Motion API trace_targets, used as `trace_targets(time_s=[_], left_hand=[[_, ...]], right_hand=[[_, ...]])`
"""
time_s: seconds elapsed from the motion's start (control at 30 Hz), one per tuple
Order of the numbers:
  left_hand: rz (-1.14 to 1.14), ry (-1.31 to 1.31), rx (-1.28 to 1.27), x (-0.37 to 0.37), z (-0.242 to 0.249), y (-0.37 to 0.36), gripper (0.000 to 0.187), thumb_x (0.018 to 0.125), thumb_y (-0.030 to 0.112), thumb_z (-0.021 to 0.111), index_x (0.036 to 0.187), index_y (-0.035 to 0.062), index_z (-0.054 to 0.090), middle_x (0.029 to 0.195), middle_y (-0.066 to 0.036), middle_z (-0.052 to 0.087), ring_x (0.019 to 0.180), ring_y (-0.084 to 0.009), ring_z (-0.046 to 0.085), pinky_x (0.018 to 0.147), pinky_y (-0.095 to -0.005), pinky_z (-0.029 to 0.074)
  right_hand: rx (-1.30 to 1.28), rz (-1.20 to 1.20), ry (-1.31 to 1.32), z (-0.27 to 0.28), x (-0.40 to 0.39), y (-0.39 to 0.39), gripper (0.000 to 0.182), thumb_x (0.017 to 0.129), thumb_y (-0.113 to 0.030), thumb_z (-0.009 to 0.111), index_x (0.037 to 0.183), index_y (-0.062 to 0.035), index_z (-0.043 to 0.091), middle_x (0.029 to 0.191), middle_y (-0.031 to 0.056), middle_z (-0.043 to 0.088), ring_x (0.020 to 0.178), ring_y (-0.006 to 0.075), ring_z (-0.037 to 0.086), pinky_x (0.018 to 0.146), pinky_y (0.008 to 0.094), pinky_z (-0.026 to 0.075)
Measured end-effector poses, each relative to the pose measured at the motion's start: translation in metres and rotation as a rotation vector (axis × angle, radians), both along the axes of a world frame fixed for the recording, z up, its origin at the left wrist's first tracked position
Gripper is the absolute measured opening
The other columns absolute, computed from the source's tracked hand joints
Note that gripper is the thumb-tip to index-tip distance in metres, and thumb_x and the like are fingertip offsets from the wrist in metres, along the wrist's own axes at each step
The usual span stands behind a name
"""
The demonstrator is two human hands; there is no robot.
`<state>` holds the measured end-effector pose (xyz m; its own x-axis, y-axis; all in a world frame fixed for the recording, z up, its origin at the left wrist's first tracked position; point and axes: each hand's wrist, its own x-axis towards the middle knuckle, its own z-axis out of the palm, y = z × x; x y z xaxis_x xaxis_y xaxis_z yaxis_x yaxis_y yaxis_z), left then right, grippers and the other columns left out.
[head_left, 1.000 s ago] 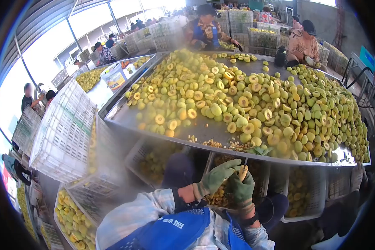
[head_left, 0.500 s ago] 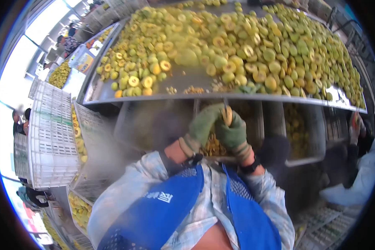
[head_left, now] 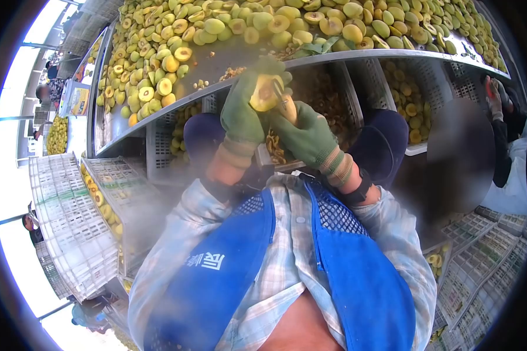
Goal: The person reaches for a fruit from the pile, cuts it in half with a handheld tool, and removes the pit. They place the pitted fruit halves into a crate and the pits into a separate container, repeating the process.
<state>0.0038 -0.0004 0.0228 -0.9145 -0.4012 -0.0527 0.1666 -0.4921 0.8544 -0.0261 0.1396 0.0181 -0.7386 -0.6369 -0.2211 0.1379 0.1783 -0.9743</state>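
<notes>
My left hand [head_left: 243, 111], in a green glove, is closed around a halved yellow-green stone fruit [head_left: 264, 96], which looks like a peach, its cut face showing a reddish-brown centre. Beside it, my right hand [head_left: 310, 136], gloved the same way, grips a small pitting knife [head_left: 288, 110] with a pale wooden handle. The tool's narrow metal tip reaches the cut face of the fruit. Both hands are in front of the table's near edge, over a crate [head_left: 350, 93] of brownish pieces.
A metal table [head_left: 216, 67] carries a large heap of halved fruit [head_left: 334, 26]. Crates with fruit [head_left: 413, 96] stand under it. Stacked white crates [head_left: 70, 210] rise at the left, more [head_left: 480, 275] at lower right. Another person's gloved hand [head_left: 493, 96] is at the right.
The view has tilted down and shifted. My hands have come apart slightly, and the cut face of the fruit and the tool's tip now show.
</notes>
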Motion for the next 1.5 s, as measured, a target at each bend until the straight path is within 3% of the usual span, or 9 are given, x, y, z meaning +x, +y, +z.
trace_targets(time_s=[0.23,0.3,0.37,0.43,0.8,0.9,1.07,1.33,1.5], left_hand=[[0.028,0.027,-0.195,0.002,0.001,0.008,0.048,0.103,0.033,0.037,0.129,-0.0038,0.052,0.122,-0.019,0.061,0.107,-0.0297,0.063,0.089,-0.0403,0.055],[0.033,-0.005,-0.218,0.003,0.003,0.009,0.047,0.103,0.033,0.037,0.127,-0.0044,0.054,0.118,-0.019,0.063,0.104,-0.0294,0.064,0.087,-0.0395,0.056],[0.045,-0.019,-0.248,0.005,-0.003,0.006,0.047,0.103,0.033,0.038,0.125,-0.0049,0.055,0.115,-0.019,0.064,0.101,-0.0294,0.065,0.086,-0.0393,0.056],[0.040,-0.036,-0.269,0.006,-0.005,0.003,0.046,0.102,0.032,0.039,0.123,-0.0055,0.056,0.113,-0.020,0.064,0.099,-0.0295,0.065,0.086,-0.0390,0.056],[0.048,-0.095,-0.389,0.015,-0.006,0.003,0.045,0.101,0.028,0.038,0.119,-0.0074,0.058,0.108,-0.021,0.066,0.094,-0.0303,0.068,0.084,-0.0386,0.057],[0.009,-0.078,-0.628,0.018,-0.009,-0.002,0.046,0.101,0.030,0.040,0.119,-0.0081,0.058,0.108,-0.022,0.066,0.093,-0.0305,0.068,0.083,-0.0389,0.057],[-0.094,-0.100,-0.546,0.017,-0.014,-0.009,0.050,0.101,0.034,0.040,0.121,-0.0093,0.057,0.107,-0.023,0.067,0.091,-0.0311,0.068,0.082,-0.0393,0.058],[-0.273,-0.154,-0.323,0.012,-0.003,-0.025,0.051,0.100,0.035,0.044,0.121,-0.0094,0.058,0.107,-0.023,0.067,0.092,-0.0302,0.069,0.084,-0.0392,0.058],[-0.322,-0.147,-0.287,0.012,-0.008,-0.030,0.050,0.101,0.035,0.044,0.119,-0.0091,0.059,0.107,-0.021,0.067,0.095,-0.0296,0.069,0.085,-0.0389,0.057]], right_hand=[[0.021,0.038,-0.097,0.007,0.003,-0.001,0.034,0.092,-0.030,0.060,0.109,-0.0004,0.056,0.073,0.0103,0.066,0.060,0.0180,0.065,0.056,0.0320,0.052],[-0.009,0.115,0.595,-0.008,0.000,-0.001,0.033,0.093,-0.029,0.059,0.111,-0.0019,0.056,0.074,0.0099,0.066,0.060,0.0176,0.065,0.056,0.0318,0.052],[-0.005,0.171,0.569,-0.011,0.000,0.002,0.031,0.094,-0.029,0.057,0.111,-0.0030,0.057,0.075,0.0093,0.066,0.061,0.0170,0.065,0.057,0.0317,0.053],[0.035,0.200,-0.173,0.029,-0.003,0.005,0.029,0.095,-0.028,0.056,0.110,-0.0038,0.057,0.076,0.0084,0.066,0.061,0.0161,0.066,0.058,0.0314,0.053],[0.131,0.312,-0.235,0.023,-0.005,0.012,0.035,0.094,-0.029,0.056,0.109,0.0032,0.055,0.075,0.0093,0.066,0.055,0.0167,0.064,0.050,0.0302,0.052],[0.099,0.396,-0.094,-0.004,-0.008,0.008,0.036,0.093,-0.029,0.056,0.111,0.0034,0.055,0.077,0.0105,0.066,0.056,0.0174,0.065,0.052,0.0305,0.053],[0.002,0.457,0.095,-0.024,-0.009,0.005,0.037,0.092,-0.029,0.058,0.110,0.0034,0.056,0.079,0.0114,0.066,0.060,0.0170,0.066,0.055,0.0317,0.054],[0.004,0.498,-0.332,0.014,-0.018,0.014,0.036,0.089,-0.029,0.060,0.102,0.0041,0.055,0.075,0.0095,0.065,0.053,0.0152,0.063,0.044,0.0283,0.051],[-0.002,0.525,-0.169,0.005,-0.016,0.011,0.035,0.089,-0.029,0.059,0.101,0.0036,0.053,0.071,0.0074,0.062,0.048,0.0149,0.061,0.039,0.0267,0.048]])
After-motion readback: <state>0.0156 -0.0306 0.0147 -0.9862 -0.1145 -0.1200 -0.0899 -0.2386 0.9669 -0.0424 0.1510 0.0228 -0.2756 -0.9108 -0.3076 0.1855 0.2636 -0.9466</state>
